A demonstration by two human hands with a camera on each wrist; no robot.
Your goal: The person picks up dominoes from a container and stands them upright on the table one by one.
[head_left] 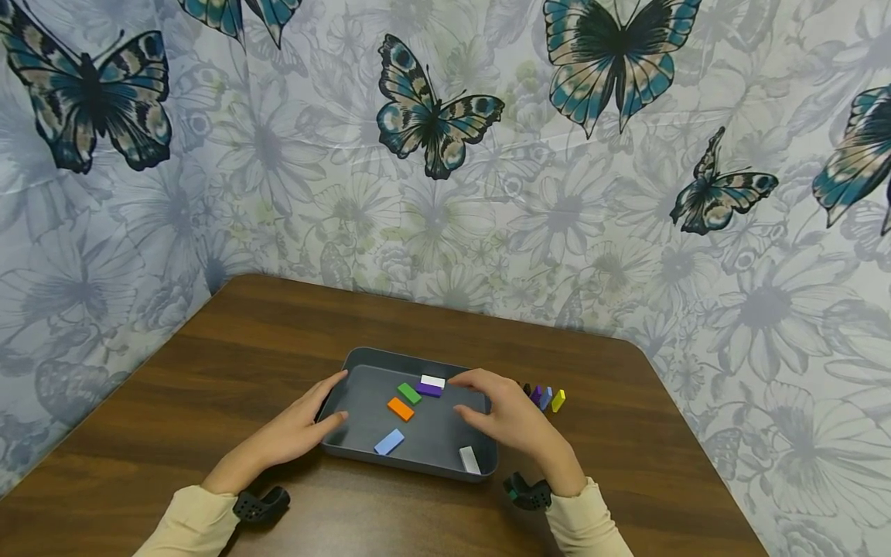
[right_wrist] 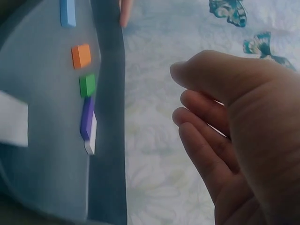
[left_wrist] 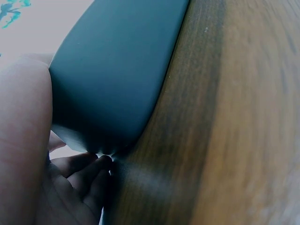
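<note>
Grey tray [head_left: 362, 444] at frame centre on desk [head_left: 209, 371]. Left hand [head_left: 306, 422] grasps tray's left wall, steadying it. Right hand [head_left: 504, 414] hovers over right side, fingers loosely curved, grip empty, nearest purple block [head_left: 428, 390]. Orange block [head_left: 400, 408], green block [head_left: 409, 393] lie loose inside.

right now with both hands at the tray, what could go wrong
The left hand grips one side wall of the grey tray, so a lift or tug might tilt it and slide the loose orange block and light blue block. The right hand hovers open over the tray's right end; a sweep sideways could topple the small blocks standing just outside.
</note>
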